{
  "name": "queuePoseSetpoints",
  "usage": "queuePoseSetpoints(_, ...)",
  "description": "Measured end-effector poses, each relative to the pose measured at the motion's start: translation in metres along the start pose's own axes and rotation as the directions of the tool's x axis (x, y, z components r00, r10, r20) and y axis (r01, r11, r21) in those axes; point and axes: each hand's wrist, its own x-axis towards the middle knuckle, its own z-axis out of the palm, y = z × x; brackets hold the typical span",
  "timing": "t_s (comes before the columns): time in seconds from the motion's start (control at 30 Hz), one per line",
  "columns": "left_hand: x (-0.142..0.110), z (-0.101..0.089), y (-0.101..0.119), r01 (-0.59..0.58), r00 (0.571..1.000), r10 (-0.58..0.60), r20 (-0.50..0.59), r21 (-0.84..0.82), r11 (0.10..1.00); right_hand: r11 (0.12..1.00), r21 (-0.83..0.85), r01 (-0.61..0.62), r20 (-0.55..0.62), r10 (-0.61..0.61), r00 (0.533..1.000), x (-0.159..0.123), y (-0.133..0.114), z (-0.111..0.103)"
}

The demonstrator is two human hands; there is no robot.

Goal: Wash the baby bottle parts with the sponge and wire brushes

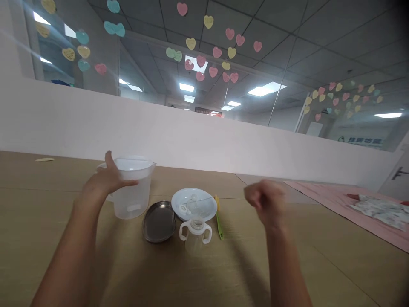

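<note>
My left hand (107, 177), thumb and a finger spread apart, is at the near left side of a clear plastic measuring jug (134, 192); I cannot tell whether it touches the jug. Part of the jug's handle is behind the hand. To the right, my right hand (265, 196) hangs above the table, curled into a fist and slightly blurred, with nothing visible in it. Between the hands are a metal kidney dish (159, 224), a white bowl (179, 199) with small clear and white bottle parts, a two-handled baby bottle (195, 232) without a top, and a green-handled bottle brush (219, 224).
The wooden table (236, 273) meets a white wall (191, 140) below a window. A pink cloth (332, 198) lies at the right, with a doll in patterned clothing (380, 209) on it. A small pale flat piece (44, 159) lies at the far left.
</note>
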Motion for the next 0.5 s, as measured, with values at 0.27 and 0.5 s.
queuePoseSetpoints(0.27, -0.058, 0.019, 0.091, -0.681, 0.706, 0.637, -0.31, -0.053, 0.73, 0.075, -0.94, -0.333, -0.191, 0.693, 0.695, -0.054, 0.165, -0.005)
queuePoseSetpoints(0.5, -0.013, 0.182, 0.09, -0.722, 0.681, 0.689, 0.249, 0.069, 0.689, 0.043, -0.956, -0.291, -0.159, 0.757, 0.634, -0.063, 0.173, 0.007)
